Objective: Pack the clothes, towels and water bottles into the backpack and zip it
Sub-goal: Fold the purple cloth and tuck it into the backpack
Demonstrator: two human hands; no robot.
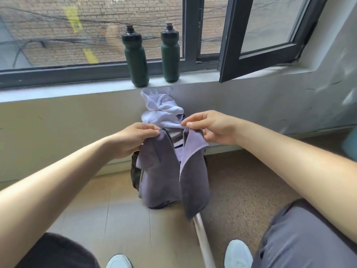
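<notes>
I have the grey towel [160,171] pinched at its top edge in both grips. The left grip [133,140] nips one corner between thumb and fingers. The right grip [214,128] pinches the other corner, its spare fingers loosely curled. The towel hangs in two folds in front of the backpack [135,171], which stands upright on the floor [108,209] against the wall under the windowsill [77,89]. The cloth hides most of the bag; I see only a dark mesh side and a strip of its base.

A white cloth [160,111] bunches up out of the top of the backpack. I judge that item to be partly in but not pushed down, and I cannot tell whether it is a garment or a towel. The bag's mouth looks open to me; the zip itself is out of my sight.

The left water bottle [136,55] and the right water bottle [170,53] stand upright on the windowsill above the bag, near each other but apart, neither one packed.

I put the task somewhere short of halfway. The grey towel has to go in, the white cloth needs pressing down, both bottles have to be fetched and stowed, and then the zip closed. Whether other clothes already lie inside I cannot say.
</notes>
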